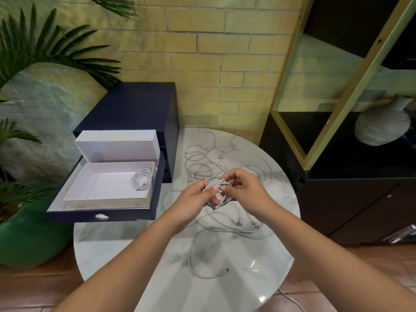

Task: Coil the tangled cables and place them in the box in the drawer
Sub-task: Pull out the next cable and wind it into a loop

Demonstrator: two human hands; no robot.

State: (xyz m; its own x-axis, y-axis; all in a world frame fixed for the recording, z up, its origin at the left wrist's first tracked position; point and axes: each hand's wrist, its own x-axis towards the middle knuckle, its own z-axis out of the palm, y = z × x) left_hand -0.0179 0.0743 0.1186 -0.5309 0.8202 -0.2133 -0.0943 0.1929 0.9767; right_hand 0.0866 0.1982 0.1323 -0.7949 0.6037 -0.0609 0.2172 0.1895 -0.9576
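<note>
Pinching a partly wound cable bundle [217,184] in the curled fingers [229,174] of my left hand [193,197] and right hand [245,188], I hold it just right of the box [108,185] in the drawer [67,215], left hand nearer, loose cables [202,158] farther right on the bench [225,289].

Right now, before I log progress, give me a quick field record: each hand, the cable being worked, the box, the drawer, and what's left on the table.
left hand: grips the cable bundle
right hand: pinches the same bundle
cable bundle: partly coiled, held above the table
box: open, in the drawer
coiled cable: lies in the box's right side
drawer: pulled out
loose cables: tangled on the table
</note>
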